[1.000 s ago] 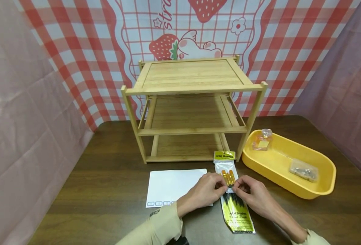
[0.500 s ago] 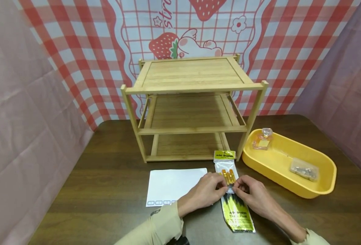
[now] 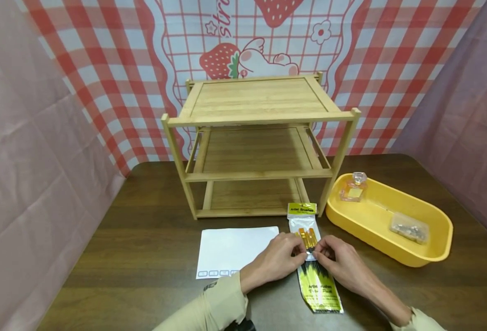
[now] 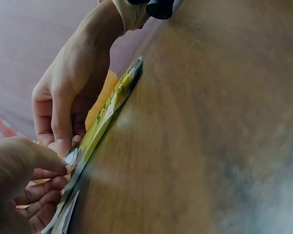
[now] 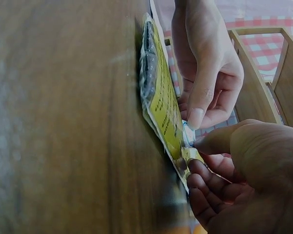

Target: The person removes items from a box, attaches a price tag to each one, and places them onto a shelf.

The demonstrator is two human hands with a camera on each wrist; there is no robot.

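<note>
Red-checked strawberry cloth (image 3: pixel 245 39) behind wooden rack (image 3: pixel 256 149) and brown table (image 3: pixel 136 239).

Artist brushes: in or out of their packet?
In: the artist brushes show orange tips through the clear plastic of the packet.

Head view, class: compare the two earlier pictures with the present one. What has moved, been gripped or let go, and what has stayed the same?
Nothing has visibly moved, and nothing was gripped or let go. The left hand and right hand stay at the small label on the brush packet; the white sheet, wooden shelf and yellow tray keep their places.
</note>
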